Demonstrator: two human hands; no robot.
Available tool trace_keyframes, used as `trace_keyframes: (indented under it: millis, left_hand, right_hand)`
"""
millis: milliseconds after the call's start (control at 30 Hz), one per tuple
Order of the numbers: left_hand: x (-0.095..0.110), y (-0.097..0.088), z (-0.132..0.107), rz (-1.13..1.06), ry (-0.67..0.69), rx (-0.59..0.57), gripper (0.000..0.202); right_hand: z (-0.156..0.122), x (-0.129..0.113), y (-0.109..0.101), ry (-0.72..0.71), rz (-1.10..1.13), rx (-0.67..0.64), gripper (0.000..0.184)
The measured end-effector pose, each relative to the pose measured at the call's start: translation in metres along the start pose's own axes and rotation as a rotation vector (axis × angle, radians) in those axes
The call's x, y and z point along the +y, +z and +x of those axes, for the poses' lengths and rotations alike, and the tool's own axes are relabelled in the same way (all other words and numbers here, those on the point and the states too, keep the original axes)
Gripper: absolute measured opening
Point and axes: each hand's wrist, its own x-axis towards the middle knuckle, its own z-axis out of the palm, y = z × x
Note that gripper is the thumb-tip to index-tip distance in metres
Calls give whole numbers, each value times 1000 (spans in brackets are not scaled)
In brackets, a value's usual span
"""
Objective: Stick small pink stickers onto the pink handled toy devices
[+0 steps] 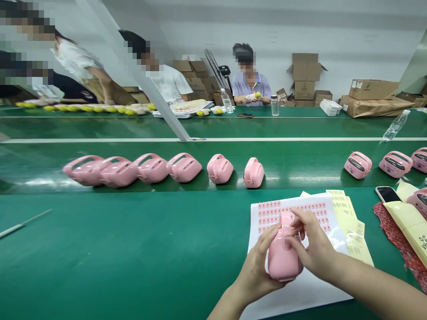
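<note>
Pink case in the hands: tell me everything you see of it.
The pink case is rounded and glossy, apparently plastic, with a narrow handle band at its far end and a small round detail where the right hand touches it. The left hand cups its left side. It is held over the white sheet; whether it touches that is unclear.

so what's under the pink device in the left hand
A white sheet with rows of small pink marks lies beneath the pink device. Whatever it and the left hand cover can't be seen.
</note>
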Motion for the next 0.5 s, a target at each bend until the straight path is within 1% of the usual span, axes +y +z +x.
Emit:
trace_keyframes:
  millis: [67,133,200,233,267,300,367,433,500]
  left_hand:
    - [0,1,0,24,16,-7,79]
    - [0,2,0,1,-9,14,77]
    - [0,3,0,-37,-41,53,74]
    - [0,3,0,-35,-36,60,73]
    - [0,3,0,1,-6,43,73]
    - [0,2,0,72,53,-2,74]
    - [0,1,0,273,222,-149,80]
    - [1,1,-1,446,385,-270,87]
    - [1,2,-1,518,465,-330,94]
  right_hand:
    - [-6,1,-2,-170,-121,-9,63]
    - [-10,1,-7,-310,-242,-66,66]
    - [-13,0,-12,-384,-314,-120,68]
    - [-13,-1,-15,-388,-327,-127,69]
    - [-13,-2,-18,-366,-327,-121,70]
    - [-12,-3,-20,-324,-314,-113,70]
    - [-7,0,-25,-189,-259,-124,69]
    - [1,9,-29,-21,-160,-207,65]
    - [9,22,-29,152,-42,-326,65]
